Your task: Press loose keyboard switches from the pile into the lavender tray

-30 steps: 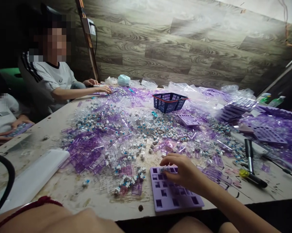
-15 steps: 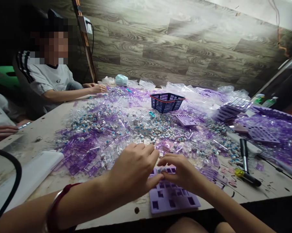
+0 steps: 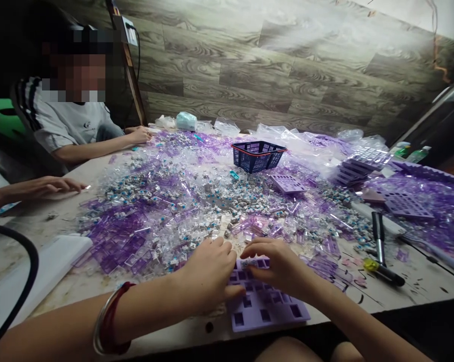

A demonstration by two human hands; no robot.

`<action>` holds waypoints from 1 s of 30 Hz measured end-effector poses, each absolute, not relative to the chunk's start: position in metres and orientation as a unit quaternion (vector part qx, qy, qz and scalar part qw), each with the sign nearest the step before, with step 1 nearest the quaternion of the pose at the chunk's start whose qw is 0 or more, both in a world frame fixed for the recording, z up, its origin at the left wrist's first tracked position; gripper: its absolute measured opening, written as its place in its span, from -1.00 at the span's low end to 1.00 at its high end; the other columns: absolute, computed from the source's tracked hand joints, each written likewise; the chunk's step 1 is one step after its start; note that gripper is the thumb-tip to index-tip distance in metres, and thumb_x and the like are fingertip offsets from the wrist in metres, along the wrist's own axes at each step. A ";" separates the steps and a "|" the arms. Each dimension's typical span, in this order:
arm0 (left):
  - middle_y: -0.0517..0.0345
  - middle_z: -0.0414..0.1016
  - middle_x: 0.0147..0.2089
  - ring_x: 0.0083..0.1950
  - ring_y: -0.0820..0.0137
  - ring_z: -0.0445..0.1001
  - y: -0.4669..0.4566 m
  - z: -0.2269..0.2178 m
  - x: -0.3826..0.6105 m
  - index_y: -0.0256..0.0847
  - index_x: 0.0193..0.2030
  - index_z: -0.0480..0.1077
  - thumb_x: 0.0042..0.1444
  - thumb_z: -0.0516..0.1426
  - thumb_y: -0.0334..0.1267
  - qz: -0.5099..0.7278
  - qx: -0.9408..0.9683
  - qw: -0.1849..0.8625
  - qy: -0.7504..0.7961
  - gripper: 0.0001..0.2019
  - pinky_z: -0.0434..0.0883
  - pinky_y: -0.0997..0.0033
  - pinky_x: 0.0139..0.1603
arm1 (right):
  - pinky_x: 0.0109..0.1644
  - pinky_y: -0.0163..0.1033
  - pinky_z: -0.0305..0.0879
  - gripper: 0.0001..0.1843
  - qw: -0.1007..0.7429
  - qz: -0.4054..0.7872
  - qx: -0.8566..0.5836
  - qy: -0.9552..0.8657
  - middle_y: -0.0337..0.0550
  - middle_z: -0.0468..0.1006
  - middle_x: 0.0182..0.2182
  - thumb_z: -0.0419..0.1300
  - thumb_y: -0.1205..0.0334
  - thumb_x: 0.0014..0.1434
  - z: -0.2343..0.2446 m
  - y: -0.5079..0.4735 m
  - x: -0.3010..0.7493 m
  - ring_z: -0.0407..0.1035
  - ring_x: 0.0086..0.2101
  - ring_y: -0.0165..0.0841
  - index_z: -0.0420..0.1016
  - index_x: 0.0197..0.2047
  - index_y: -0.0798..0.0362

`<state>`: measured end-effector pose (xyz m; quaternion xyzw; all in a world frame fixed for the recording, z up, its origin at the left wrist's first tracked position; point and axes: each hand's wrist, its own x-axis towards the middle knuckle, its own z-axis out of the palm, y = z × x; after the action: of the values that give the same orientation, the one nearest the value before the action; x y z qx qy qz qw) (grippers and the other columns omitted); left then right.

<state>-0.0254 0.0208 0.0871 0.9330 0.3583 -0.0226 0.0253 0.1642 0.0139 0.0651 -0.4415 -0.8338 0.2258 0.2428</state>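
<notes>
A purple tray (image 3: 264, 315) with rows of square holes lies at the table's front edge, below both hands. My right hand (image 3: 283, 264) is over its far part, thumb and fingers closed round a small whitish part (image 3: 246, 263) at the tray's far edge. My left hand (image 3: 207, 274) hovers at the tray's left side, its thumb stretched out over the holes, apart from the curled fingers. Those fingertips are hidden behind the hand. Beyond the hands spreads a heap of small white parts with blue dots (image 3: 234, 193), mixed with clear purple pieces (image 3: 128, 251).
A dark blue basket (image 3: 259, 156) stands mid-table. Another purple tray (image 3: 288, 183) lies before it, with stacked trays (image 3: 362, 166) to the right. Black-handled tools (image 3: 378, 241) lie right. At left are a long white object (image 3: 49, 276), a black cable (image 3: 32, 266) and co-workers' hands (image 3: 53, 186).
My left hand has drawn slightly left, its thumb parting from my right hand and baring the small part. The nearer co-worker's hand has reached further over the table at left.
</notes>
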 end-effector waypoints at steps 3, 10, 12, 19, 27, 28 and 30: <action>-0.04 0.47 -0.20 -0.14 0.12 0.40 0.023 0.088 -0.026 -0.34 -0.20 0.45 0.05 0.20 0.07 -0.028 0.934 0.034 0.354 -0.57 0.35 0.18 -0.16 | -0.14 -0.26 0.33 -0.73 0.226 0.219 -0.445 -0.838 -0.16 0.57 -0.30 0.19 0.53 -0.02 0.065 0.014 0.164 0.44 -0.28 -0.35 0.56 -0.27 0.04; -0.02 0.46 -0.22 -0.16 0.15 0.40 0.026 0.083 -0.024 -0.36 -0.20 0.44 0.01 0.24 0.07 -0.021 0.941 0.021 0.336 -0.54 0.31 0.25 -0.22 | -0.26 -0.32 0.31 -0.76 0.164 0.192 -0.444 -0.860 -0.17 0.57 -0.38 0.23 0.51 0.04 0.075 0.017 0.159 0.43 -0.39 -0.40 0.61 -0.28 0.01; -0.03 0.46 -0.22 -0.17 0.16 0.40 0.027 0.081 -0.024 -0.37 -0.20 0.44 0.00 0.25 0.07 -0.021 0.942 0.016 0.334 -0.53 0.30 0.26 -0.23 | -0.27 -0.32 0.30 -0.77 0.148 0.191 -0.445 -0.862 -0.18 0.56 -0.40 0.24 0.51 0.03 0.078 0.018 0.158 0.43 -0.40 -0.41 0.61 -0.30 0.02; 0.02 0.46 -0.27 -0.17 0.19 0.38 0.029 0.073 -0.025 -0.34 -0.29 0.48 -0.02 0.28 0.03 -0.006 0.945 0.040 0.325 -0.60 0.29 0.28 -0.19 | -0.17 -0.26 0.32 -0.78 0.128 0.194 -0.464 -0.855 -0.14 0.57 -0.34 0.26 0.51 0.04 0.076 0.017 0.161 0.44 -0.30 -0.34 0.60 -0.28 0.04; -0.01 0.44 -0.28 -0.20 0.17 0.37 0.026 0.077 -0.021 -0.37 -0.28 0.49 -0.24 0.34 0.17 -0.013 0.936 0.078 0.344 -0.42 0.33 0.26 -0.18 | -0.28 -0.34 0.29 -0.78 0.117 0.190 -0.445 -0.867 -0.16 0.53 -0.44 0.20 0.54 0.03 0.078 0.019 0.155 0.41 -0.40 -0.40 0.58 -0.42 0.05; -0.02 0.44 -0.27 -0.19 0.17 0.37 0.026 0.078 -0.020 -0.37 -0.28 0.49 -0.24 0.33 0.17 -0.019 0.934 0.081 0.347 -0.41 0.34 0.26 -0.17 | -0.28 -0.35 0.28 -0.78 0.115 0.196 -0.443 -0.867 -0.17 0.53 -0.46 0.20 0.54 0.03 0.079 0.020 0.154 0.41 -0.41 -0.41 0.58 -0.43 0.04; -0.03 0.44 -0.24 -0.17 0.16 0.37 0.025 0.081 -0.019 -0.38 -0.25 0.49 -0.21 0.33 0.16 -0.035 0.931 0.087 0.353 -0.41 0.35 0.25 -0.14 | -0.29 -0.35 0.27 -0.77 0.112 0.201 -0.445 -0.866 -0.18 0.53 -0.49 0.19 0.52 0.03 0.079 0.022 0.154 0.40 -0.43 -0.41 0.59 -0.45 0.03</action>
<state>-0.0188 0.0252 0.0806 0.9308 0.3533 -0.0346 0.0870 0.1545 0.0222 0.0793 -0.4446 -0.8657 0.2010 0.1117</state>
